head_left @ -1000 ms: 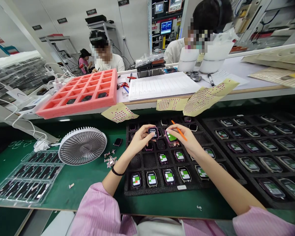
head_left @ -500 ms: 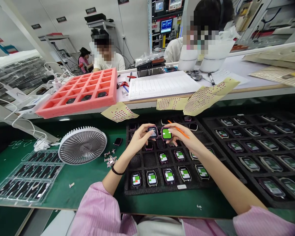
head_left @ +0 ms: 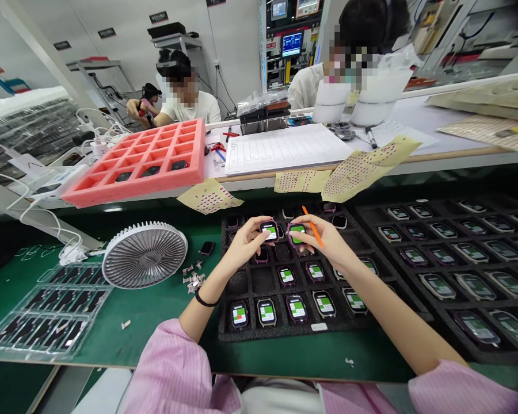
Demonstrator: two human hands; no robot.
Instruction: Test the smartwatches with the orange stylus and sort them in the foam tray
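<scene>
Smartwatch (head_left: 269,230) clenched in the left hand (head_left: 243,244) grip, screen lit green. Second smartwatch (head_left: 297,234) pinched in the right hand (head_left: 326,240) grip, with an orange stick (head_left: 313,226) too — both right beside each other, over a black foam tray (head_left: 262,280) of watches on the green worktop (head_left: 155,322).

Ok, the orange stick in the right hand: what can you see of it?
The orange stick is slim and straight, with a narrow upper tip, and looks like plastic. It is held tilted in the right hand, with its lower end resting on the hand, next to a watch in the same hand. Its upper end points away from the person, touching nothing, above a black foam tray.
</scene>
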